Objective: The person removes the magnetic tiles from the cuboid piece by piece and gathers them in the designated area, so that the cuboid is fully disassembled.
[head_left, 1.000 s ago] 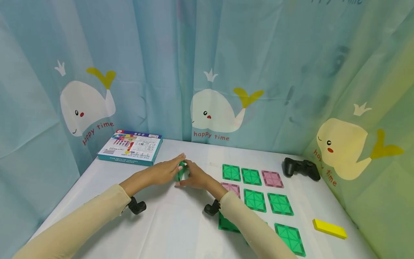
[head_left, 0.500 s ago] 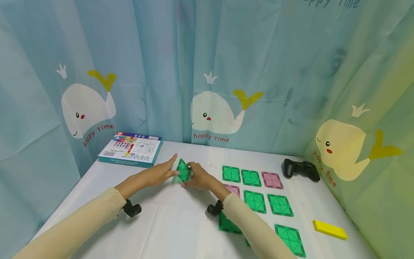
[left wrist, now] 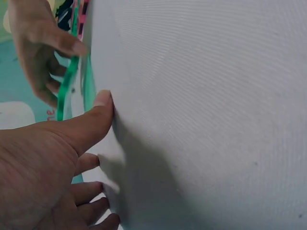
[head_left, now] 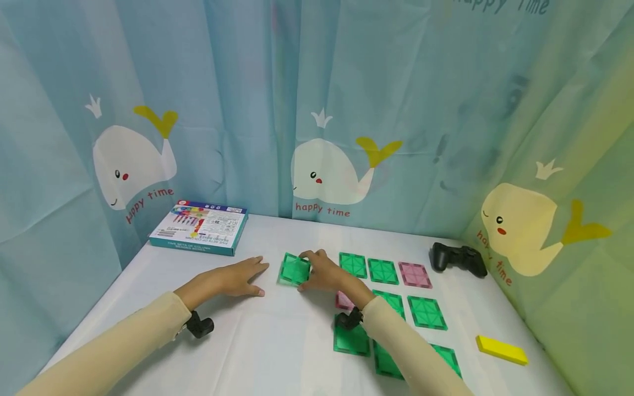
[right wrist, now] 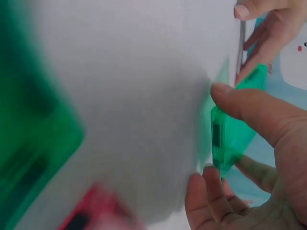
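Observation:
My right hand (head_left: pixel 324 272) pinches a square, see-through green magnetic tile (head_left: pixel 294 269) at its right side. In the right wrist view the tile (right wrist: pixel 237 127) is held on edge, tilted, just off the white tabletop, casting a green tint there. To the left, my left hand (head_left: pixel 241 276) holds nothing; its fingers and thumb are spread apart, close to the table. A gap separates it from the tile. Right of the hands lie rows of square tiles, including a green tile (head_left: pixel 428 313) and a pink tile (head_left: pixel 415 274). My right forearm partly covers the nearer ones.
A flat boxed set (head_left: pixel 200 226) lies at the back left. A black game controller (head_left: pixel 458 258) rests at the back right, and a yellow block (head_left: pixel 502 350) lies at the right. A whale-print curtain (head_left: pixel 238 137) hangs behind the white table (head_left: pixel 208 352).
My left hand has come off the green tile and drawn back left. My right hand has shifted right with the tile, which turned from edge-on to face-up and lower.

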A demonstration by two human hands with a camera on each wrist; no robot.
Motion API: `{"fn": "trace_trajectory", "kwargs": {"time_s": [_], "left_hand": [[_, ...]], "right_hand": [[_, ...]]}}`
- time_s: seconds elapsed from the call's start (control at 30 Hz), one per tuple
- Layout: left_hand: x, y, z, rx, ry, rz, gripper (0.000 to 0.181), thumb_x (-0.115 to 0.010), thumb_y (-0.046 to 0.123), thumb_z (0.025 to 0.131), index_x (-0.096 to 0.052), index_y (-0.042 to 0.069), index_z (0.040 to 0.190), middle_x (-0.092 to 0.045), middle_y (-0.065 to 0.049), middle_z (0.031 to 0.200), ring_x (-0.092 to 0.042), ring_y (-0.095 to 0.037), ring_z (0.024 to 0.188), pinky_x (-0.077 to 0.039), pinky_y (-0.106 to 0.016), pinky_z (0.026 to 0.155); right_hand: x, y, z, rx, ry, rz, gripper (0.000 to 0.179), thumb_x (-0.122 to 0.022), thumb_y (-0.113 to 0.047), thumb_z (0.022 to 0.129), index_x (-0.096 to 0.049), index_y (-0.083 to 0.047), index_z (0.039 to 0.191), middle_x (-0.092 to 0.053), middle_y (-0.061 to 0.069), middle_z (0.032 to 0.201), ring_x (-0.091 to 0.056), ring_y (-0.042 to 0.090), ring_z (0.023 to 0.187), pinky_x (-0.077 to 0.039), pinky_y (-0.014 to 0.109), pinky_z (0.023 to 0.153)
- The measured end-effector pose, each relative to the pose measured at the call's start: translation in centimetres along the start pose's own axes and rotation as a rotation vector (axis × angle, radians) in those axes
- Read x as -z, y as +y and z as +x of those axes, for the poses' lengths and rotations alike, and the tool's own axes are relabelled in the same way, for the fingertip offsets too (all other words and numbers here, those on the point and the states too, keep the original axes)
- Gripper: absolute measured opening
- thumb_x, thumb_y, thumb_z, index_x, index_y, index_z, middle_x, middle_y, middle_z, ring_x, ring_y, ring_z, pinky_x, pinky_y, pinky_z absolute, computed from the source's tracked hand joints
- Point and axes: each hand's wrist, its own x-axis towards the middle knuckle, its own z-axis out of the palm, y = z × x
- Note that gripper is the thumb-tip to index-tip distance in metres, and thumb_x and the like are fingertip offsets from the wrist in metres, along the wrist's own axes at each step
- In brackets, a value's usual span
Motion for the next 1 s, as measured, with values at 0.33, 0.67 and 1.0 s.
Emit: {"fn": "trace_trajectory", "kwargs": {"time_s": [0.33, 0.67, 1.0], "left_hand": [[-0.2, -0.2, -0.3, -0.017, 0.004, -0.029, 0.08, -0.069, 0.041, 0.103, -0.035, 0.001, 0.164, -0.019, -0.028, 0.172, -0.019, -0.046, 0.16, -0.022, -0.061, 0.129], [-0.1, -0.1, -0.4, -0.027, 0.003, -0.036, 0.079, -0.069, 0.039, 0.104, -0.034, 0.0, 0.164, -0.019, -0.03, 0.172, -0.018, -0.048, 0.159, -0.02, -0.062, 0.128], [-0.4, -0.2, -0.5, -0.029, 0.008, -0.041, 0.08, -0.068, 0.04, 0.104, -0.034, 0.0, 0.164, -0.018, -0.03, 0.172, -0.017, -0.048, 0.159, -0.02, -0.063, 0.128]], "right_hand": [[3.3, 2.3, -5.6, 0.003, 0.047, 0.145, 0.082, -0.088, -0.023, 0.09, -0.046, -0.014, 0.159, -0.041, 0.019, 0.141, -0.057, 0.03, 0.121, -0.058, 0.043, 0.085], [3.5, 4.7, -13.7, 0.043, 0.065, 0.158, 0.081, -0.086, -0.027, 0.091, -0.044, -0.011, 0.159, -0.038, 0.017, 0.136, -0.057, 0.032, 0.101, -0.051, 0.033, 0.069], [0.6, 3.5, -20.6, -0.027, -0.029, 0.066, 0.081, -0.091, -0.045, 0.083, -0.053, -0.026, 0.153, -0.045, 0.002, 0.133, -0.051, 0.025, 0.117, -0.056, 0.038, 0.084]]}}
